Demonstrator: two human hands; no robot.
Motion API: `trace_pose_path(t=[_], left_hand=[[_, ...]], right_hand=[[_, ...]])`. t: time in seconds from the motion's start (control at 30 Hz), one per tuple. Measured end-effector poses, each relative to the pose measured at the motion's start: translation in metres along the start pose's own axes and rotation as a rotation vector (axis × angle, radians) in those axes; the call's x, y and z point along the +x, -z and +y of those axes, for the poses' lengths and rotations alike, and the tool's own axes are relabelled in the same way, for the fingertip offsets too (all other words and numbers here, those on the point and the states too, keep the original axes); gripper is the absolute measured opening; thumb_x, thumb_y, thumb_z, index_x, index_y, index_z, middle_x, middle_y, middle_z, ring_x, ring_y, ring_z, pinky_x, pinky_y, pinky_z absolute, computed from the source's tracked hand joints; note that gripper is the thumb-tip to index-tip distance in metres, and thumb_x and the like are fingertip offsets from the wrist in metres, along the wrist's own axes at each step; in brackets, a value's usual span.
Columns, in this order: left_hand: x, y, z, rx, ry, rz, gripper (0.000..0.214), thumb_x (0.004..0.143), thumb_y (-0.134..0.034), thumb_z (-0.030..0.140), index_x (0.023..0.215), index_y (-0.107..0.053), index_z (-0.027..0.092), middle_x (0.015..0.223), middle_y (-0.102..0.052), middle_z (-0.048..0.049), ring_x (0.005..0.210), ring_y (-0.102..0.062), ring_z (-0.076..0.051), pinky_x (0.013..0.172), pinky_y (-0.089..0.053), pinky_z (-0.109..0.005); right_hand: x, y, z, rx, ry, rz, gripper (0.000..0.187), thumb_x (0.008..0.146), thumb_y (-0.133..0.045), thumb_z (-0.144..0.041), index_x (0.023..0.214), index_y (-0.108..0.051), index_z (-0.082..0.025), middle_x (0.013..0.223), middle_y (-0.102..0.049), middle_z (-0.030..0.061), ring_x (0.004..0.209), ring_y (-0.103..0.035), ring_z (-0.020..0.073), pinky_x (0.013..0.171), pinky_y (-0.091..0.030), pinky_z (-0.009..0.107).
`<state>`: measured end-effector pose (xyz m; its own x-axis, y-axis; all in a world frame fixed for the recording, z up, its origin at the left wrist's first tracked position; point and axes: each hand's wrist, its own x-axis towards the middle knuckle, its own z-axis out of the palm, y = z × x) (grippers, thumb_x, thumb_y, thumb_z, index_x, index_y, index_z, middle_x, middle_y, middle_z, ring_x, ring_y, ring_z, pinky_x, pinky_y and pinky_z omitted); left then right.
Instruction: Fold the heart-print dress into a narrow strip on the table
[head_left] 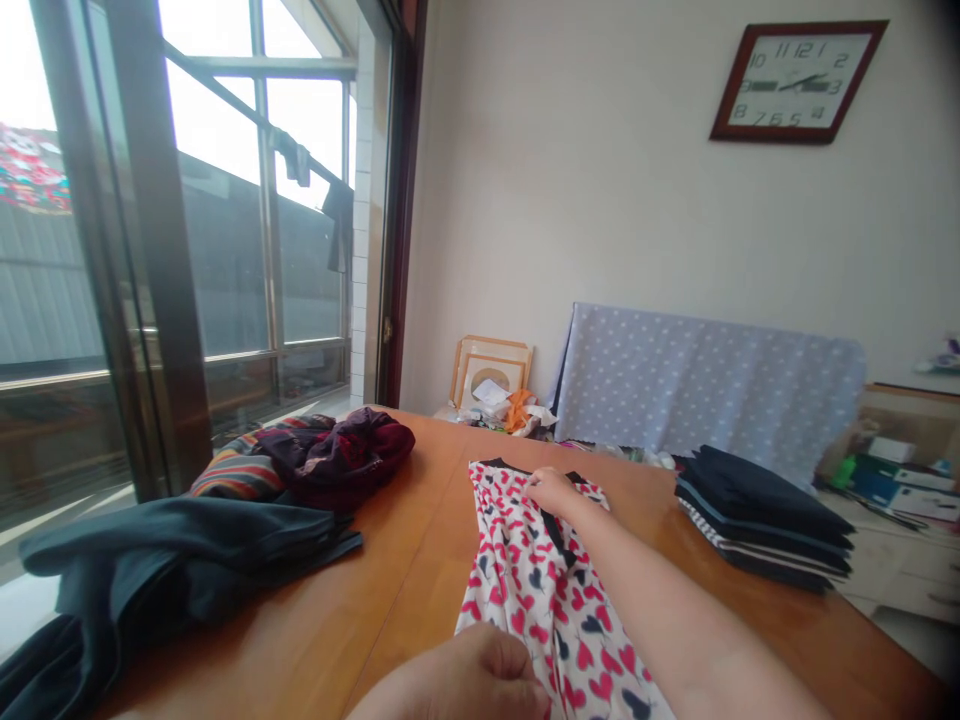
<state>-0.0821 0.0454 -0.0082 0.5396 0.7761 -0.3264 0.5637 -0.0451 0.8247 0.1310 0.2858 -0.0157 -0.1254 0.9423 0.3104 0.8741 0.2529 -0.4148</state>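
Note:
A white garment printed with red and dark hearts [536, 590] lies lengthwise on the wooden table [405, 590]. My right hand [551, 490] reaches out to its far end near the black neckline and pinches the cloth there. My left hand [480, 675] is at the near edge of the table, fingers curled onto the near end of the same garment.
Crumpled clothes lie at the left: a dark teal piece [180, 560], a maroon one [337, 455] and a striped one [236, 475]. A stack of folded dark clothes [761, 520] sits at the right. Behind the table stand a dotted grey cover [705, 385] and picture frames [491, 370].

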Motion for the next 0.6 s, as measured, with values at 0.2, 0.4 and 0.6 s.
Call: trace_pose_path(t=[0.2, 0.4, 0.6], left_hand=[[0.012, -0.003, -0.016, -0.061, -0.069, -0.038, 0.029, 0.083, -0.062, 0.050, 0.077, -0.066, 0.022, 0.064, -0.051, 0.0028, 0.060, -0.045, -0.012, 0.054, -0.035, -0.023], [0.010, -0.003, -0.013, -0.100, -0.061, -0.037, 0.029, 0.083, -0.062, 0.051, 0.081, -0.067, 0.022, 0.068, -0.053, 0.0027, 0.060, -0.043, -0.012, 0.056, -0.036, -0.024], [0.001, 0.002, -0.002, -0.113, -0.050, -0.068, 0.032, 0.082, -0.061, 0.052, 0.080, -0.065, 0.020, 0.069, -0.054, 0.0027, 0.061, -0.042, -0.011, 0.056, -0.034, -0.022]], right_hand=[[-0.037, -0.020, -0.047, -0.111, 0.332, 0.107, 0.011, 0.081, -0.056, -0.016, 0.086, -0.063, -0.021, 0.101, -0.068, 0.0045, 0.101, -0.058, 0.0205, 0.092, -0.037, 0.030], [-0.058, -0.039, -0.068, -0.071, 0.432, -0.106, 0.008, 0.086, -0.056, -0.022, 0.089, -0.063, -0.025, 0.088, -0.070, 0.0019, 0.082, -0.061, 0.0179, 0.072, -0.036, 0.026], [-0.012, -0.015, -0.028, 0.440, -0.082, 0.213, 0.010, 0.080, -0.059, -0.030, 0.085, -0.065, -0.024, 0.086, -0.072, 0.0010, 0.085, -0.064, 0.0198, 0.075, -0.043, 0.026]])
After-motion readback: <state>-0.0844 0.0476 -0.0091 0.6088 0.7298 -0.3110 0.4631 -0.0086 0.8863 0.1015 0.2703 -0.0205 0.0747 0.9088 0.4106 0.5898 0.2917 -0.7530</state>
